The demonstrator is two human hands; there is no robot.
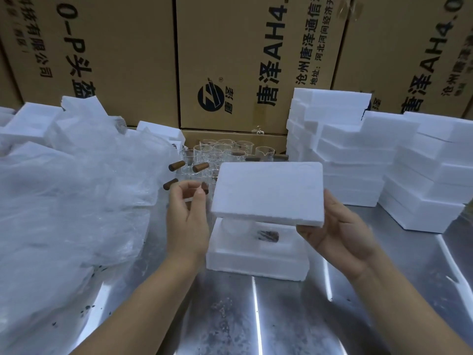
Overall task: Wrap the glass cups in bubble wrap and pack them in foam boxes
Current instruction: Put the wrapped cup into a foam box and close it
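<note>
White rectangular foam lid (268,190), gripped at its right edge by the right hand (343,231), is held over the white foam box base (256,262) on the steel table (281,316); a bubble-wrapped cup (266,235) is seen inside. The left hand (186,221) is seen relaxed and empty beside the lid.

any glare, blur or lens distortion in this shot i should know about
Head view: bright glare streaks cross the steel table; the foam stacks and foam lid are near blown-out white; the cartons lean and bow from the wide lens; the left hand looks slightly soft.
</note>
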